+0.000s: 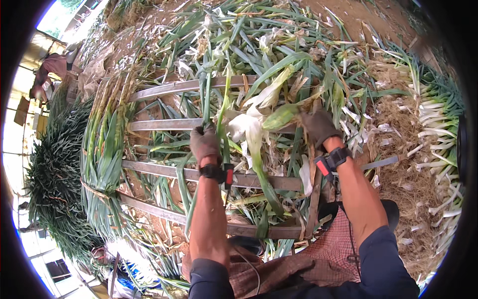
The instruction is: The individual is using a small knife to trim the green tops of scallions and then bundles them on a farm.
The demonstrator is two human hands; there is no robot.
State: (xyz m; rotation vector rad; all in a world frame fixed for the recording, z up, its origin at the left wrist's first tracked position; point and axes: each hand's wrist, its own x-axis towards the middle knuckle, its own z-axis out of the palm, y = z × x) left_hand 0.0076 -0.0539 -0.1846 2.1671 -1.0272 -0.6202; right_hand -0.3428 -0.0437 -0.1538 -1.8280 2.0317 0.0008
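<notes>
My left hand [205, 142], in a dark glove, is closed around a long green onion [207, 97] whose stalk points away from me over the metal rack. To its right, my gloved right hand [319, 127] has its fingers curled around the end of a yellowish-green peeled leaf [281, 117]; the fingertips are partly hidden. Pale, limp onion skins [247, 127] hang between the two hands, one trailing down over the bars. Under both hands runs the metal rack [167, 125] with several flat bars, strewn with torn leaves.
A tied bundle of green onions [104, 144] lies across the rack's left end. Behind it stands a large dark-green heap [59, 154]. Onions with white stems [440, 144] line the right, beside matted roots [393, 134]. Loose leaves [259, 45] cover the far ground. Another person [52, 70] is at far left.
</notes>
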